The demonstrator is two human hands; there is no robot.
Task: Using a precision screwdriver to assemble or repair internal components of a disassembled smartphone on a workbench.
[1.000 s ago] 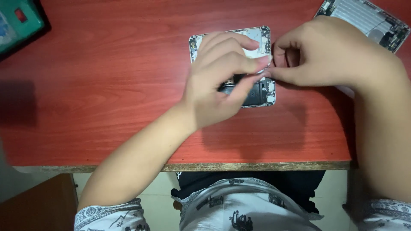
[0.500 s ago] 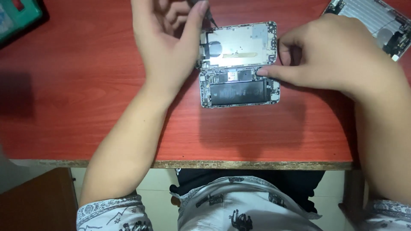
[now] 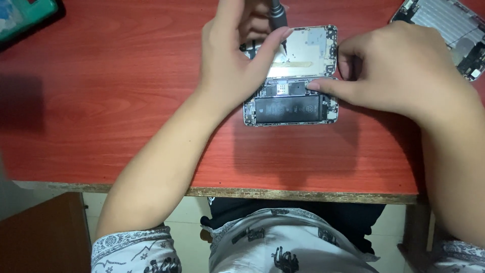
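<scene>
An opened phone lies on the red wooden table [image 3: 126,101]. Its lower body [image 3: 290,108] shows a black battery and circuit parts, and its screen panel [image 3: 308,50] is folded back above it with the metal backing up. My left hand [image 3: 237,55] holds a dark screwdriver [image 3: 278,17] upright, its tip close above the screen panel. My right hand [image 3: 399,71] rests at the phone's right side, with the index fingertip pressing on the body near the hinge edge.
A second opened phone part [image 3: 449,25] lies at the table's far right corner. A green tray [image 3: 25,15] sits at the top left. The table's front edge [image 3: 227,192] runs just above my lap.
My left hand has moved up off the phone to its top edge and now holds a screwdriver. The phone's battery and screen backing have come into view. My right hand has stayed in place.
</scene>
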